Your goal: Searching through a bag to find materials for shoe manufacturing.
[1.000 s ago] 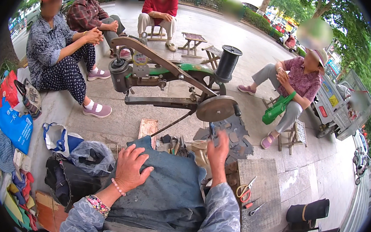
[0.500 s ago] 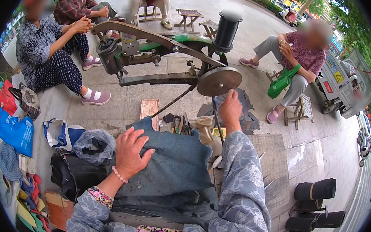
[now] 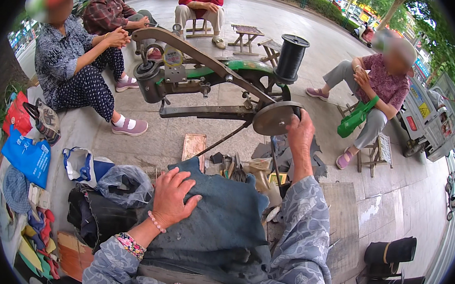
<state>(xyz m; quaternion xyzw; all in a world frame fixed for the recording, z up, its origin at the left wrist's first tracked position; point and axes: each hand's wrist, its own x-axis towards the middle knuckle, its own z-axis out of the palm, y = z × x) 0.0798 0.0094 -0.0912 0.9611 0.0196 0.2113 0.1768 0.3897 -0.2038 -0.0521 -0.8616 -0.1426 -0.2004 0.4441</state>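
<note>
A hand-cranked sewing machine (image 3: 211, 79) with a long metal arm and green parts stands in front of me. My right hand (image 3: 301, 137) reaches to its round metal hand wheel (image 3: 271, 120), fingers curled at the right rim around a dark knob that they mostly hide. Across my lap lies a worn blue-grey apron (image 3: 227, 211) with a ragged far edge. Resting flat on its left part, my left hand (image 3: 174, 199) has its fingers spread and wears a beaded bracelet. A spool of black thread (image 3: 290, 60) sits upright on top of the machine.
Hand tools (image 3: 233, 166) and dark sheet scraps (image 3: 309, 154) lie beyond the apron. Bags, including a clear plastic one (image 3: 126, 183), are at left. Black rolls (image 3: 390, 251) stand at right. Several seated people surround the machine, one holding a green bag (image 3: 356, 120).
My right hand has risen from below the wheel's lower right edge to its right rim, and its fingers have closed there. The left hand stays on the apron. The whole view has shifted slightly.
</note>
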